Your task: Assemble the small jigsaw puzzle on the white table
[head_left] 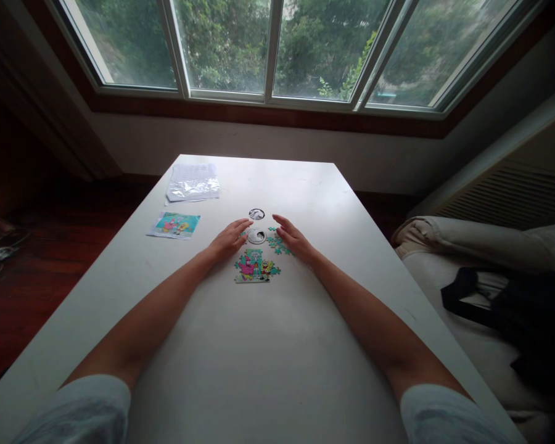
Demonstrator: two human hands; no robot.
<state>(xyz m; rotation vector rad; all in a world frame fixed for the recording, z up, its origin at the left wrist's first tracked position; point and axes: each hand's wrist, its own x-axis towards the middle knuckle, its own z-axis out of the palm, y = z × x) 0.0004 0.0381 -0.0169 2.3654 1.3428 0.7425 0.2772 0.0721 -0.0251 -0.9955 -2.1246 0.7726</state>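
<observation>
A partly joined jigsaw puzzle with pink and yellow cartoon figures lies flat on the white table. Just beyond it is a round silvery tin, and behind that a smaller round piece with a dark rim, perhaps a lid. Loose teal puzzle pieces are scattered to the tin's right. My left hand rests at the tin's left side, fingers stretched out. On the other side my right hand is spread beside the loose pieces, partly covering some. I see nothing held in either hand.
A picture card of the cartoon lies to the left, with a clear plastic bag and papers behind it. The table ends before a windowed wall. A sofa with a dark bag stands on the right.
</observation>
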